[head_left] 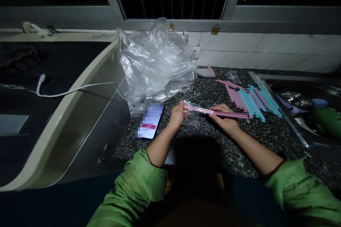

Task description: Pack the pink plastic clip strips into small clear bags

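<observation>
My left hand (176, 117) is closed on a small clear plastic bag (192, 118) and the left end of a slim pink plastic strip (231, 114). That left stretch of the strip looks to be inside the bag. My right hand (226, 122) grips the strip near its middle, the bare right part reaching out past the fingers. The strip is held almost level above the speckled counter (191, 138); whether it is one piece or a few together I cannot tell. Beyond my right hand lie several pink strips (236, 98) and blue strips (249, 103).
A lit phone (150, 122) lies left of my left hand. Behind it is a large crumpled clear plastic bag (157, 64). A pale appliance (87, 78) with a white cable (80, 88) stands at the left. A sink (286, 127) with dishes borders the counter at right.
</observation>
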`<action>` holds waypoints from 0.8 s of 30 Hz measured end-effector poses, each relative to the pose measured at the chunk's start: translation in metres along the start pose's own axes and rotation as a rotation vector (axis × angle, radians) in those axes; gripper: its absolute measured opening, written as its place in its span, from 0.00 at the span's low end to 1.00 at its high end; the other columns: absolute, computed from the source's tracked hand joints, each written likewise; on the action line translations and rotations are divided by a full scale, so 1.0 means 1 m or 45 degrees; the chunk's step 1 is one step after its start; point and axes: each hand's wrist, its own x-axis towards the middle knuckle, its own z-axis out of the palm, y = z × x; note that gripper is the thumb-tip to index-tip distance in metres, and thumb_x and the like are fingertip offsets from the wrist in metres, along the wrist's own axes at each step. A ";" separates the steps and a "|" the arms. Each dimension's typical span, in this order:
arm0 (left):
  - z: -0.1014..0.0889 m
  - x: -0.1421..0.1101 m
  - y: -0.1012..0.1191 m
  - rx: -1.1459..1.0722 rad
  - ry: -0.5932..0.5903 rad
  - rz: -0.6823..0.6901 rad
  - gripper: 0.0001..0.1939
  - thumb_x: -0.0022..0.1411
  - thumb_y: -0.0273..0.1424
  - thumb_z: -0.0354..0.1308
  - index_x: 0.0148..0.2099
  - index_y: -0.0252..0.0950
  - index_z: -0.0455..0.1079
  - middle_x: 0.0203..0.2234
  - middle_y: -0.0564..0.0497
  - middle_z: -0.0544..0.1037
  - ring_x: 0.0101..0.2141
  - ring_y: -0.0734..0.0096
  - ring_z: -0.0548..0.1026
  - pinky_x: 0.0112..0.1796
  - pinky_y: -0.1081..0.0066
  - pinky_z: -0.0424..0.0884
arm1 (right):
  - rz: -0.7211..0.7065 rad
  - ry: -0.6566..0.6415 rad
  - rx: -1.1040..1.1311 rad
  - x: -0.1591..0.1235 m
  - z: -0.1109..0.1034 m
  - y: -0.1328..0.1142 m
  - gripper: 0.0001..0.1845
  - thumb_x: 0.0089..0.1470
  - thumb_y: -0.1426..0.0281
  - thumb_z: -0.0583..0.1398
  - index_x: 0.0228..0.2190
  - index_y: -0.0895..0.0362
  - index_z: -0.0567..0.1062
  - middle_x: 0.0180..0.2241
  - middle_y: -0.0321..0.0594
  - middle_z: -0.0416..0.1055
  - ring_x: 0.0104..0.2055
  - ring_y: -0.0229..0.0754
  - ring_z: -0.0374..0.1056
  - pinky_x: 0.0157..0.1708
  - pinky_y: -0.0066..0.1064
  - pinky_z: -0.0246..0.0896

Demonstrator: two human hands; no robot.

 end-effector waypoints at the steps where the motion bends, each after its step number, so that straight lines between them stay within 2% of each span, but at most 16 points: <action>1: 0.000 0.000 0.000 0.001 0.001 -0.004 0.25 0.56 0.48 0.51 0.17 0.34 0.63 0.10 0.54 0.66 0.13 0.80 0.59 0.17 0.76 0.54 | -0.022 -0.004 -0.020 0.000 0.000 -0.001 0.06 0.46 0.64 0.62 0.29 0.52 0.75 0.28 0.37 0.73 0.33 0.42 0.68 0.36 0.40 0.64; 8: -0.002 0.000 -0.001 -0.011 -0.034 -0.023 0.25 0.56 0.48 0.51 0.18 0.33 0.63 0.11 0.53 0.67 0.14 0.79 0.60 0.19 0.76 0.55 | -0.086 0.008 -0.114 -0.002 0.001 -0.002 0.05 0.48 0.64 0.61 0.27 0.52 0.74 0.26 0.36 0.73 0.31 0.42 0.67 0.34 0.40 0.64; 12: -0.003 0.001 -0.002 -0.090 -0.191 -0.039 0.21 0.51 0.47 0.56 0.21 0.33 0.65 0.14 0.54 0.68 0.16 0.79 0.61 0.19 0.76 0.56 | -0.086 0.033 -0.116 -0.001 0.001 -0.002 0.05 0.48 0.64 0.61 0.26 0.52 0.74 0.26 0.36 0.73 0.31 0.42 0.67 0.34 0.39 0.63; 16: -0.003 -0.001 -0.002 -0.128 -0.317 -0.063 0.15 0.42 0.39 0.65 0.26 0.33 0.66 0.14 0.58 0.67 0.15 0.82 0.60 0.19 0.78 0.54 | -0.097 0.061 -0.077 0.000 -0.001 -0.004 0.05 0.48 0.64 0.61 0.26 0.52 0.74 0.25 0.35 0.73 0.30 0.42 0.67 0.34 0.39 0.63; 19: -0.002 -0.004 -0.001 -0.125 -0.330 -0.079 0.15 0.40 0.35 0.66 0.30 0.33 0.68 0.15 0.59 0.66 0.16 0.83 0.60 0.20 0.79 0.55 | -0.087 0.101 -0.071 0.001 -0.003 -0.006 0.05 0.48 0.64 0.61 0.26 0.51 0.74 0.25 0.35 0.73 0.30 0.42 0.67 0.34 0.39 0.63; 24: -0.002 -0.008 0.003 -0.083 -0.382 -0.063 0.14 0.40 0.35 0.66 0.29 0.33 0.69 0.14 0.60 0.65 0.16 0.83 0.59 0.21 0.79 0.54 | -0.057 0.253 -0.109 0.003 -0.009 -0.003 0.04 0.48 0.65 0.61 0.27 0.52 0.74 0.26 0.36 0.72 0.31 0.42 0.67 0.34 0.40 0.63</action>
